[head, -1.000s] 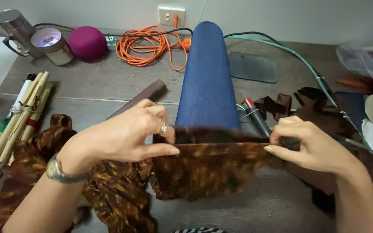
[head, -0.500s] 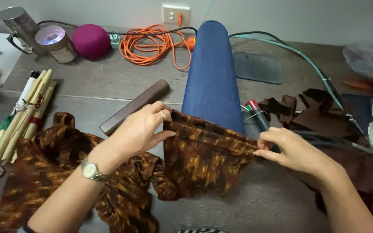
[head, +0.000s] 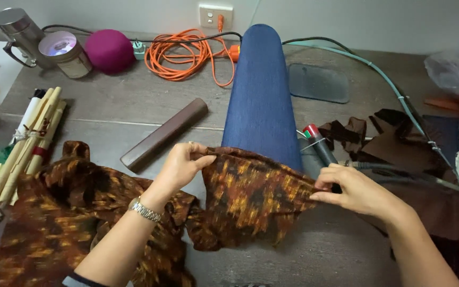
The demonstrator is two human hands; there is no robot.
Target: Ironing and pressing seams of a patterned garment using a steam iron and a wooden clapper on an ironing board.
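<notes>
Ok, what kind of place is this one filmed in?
Probably a sewing or tailoring workroom: both hands hold brown patterned fabric at the end of a blue padded sleeve board, with dark cloth offcuts lying on the grey worktable.

One head-worn camera looks steeply down over the table [head: 107, 106], close in. It faces the table's far edge and the wall.

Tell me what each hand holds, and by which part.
Both hold the brown patterned fabric by its top edge: left hand at one corner, right hand at the other.
</notes>
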